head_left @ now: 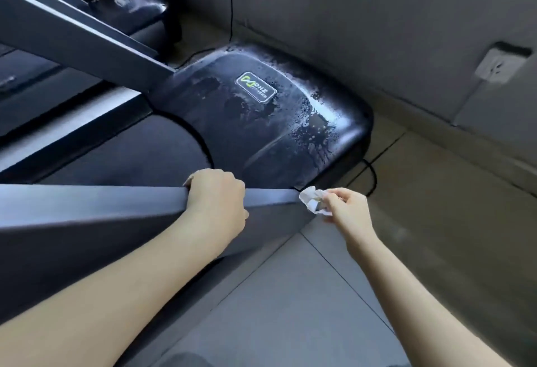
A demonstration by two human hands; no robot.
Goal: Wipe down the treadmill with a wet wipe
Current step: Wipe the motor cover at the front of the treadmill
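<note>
On your treadmill [139, 148], the cover [261, 128] beyond the rail [87, 209] glistens wet, so the rail looks like your step in hand. Your left hand [216, 201] grips the rail's top edge; your right hand [347, 206] pinches the crumpled wipe [311, 199] at the rail's lower end. Next, press it flat and drag along. No containers show.

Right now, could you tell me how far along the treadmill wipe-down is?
Done: the black motor cover glistens with wet streaks, so it looks wiped. In hand: the right hand pinches the crumpled wet wipe at the end of the grey side rail, which the left hand grips. Left, probably: that rail and the belt, which show no wetness.
</note>
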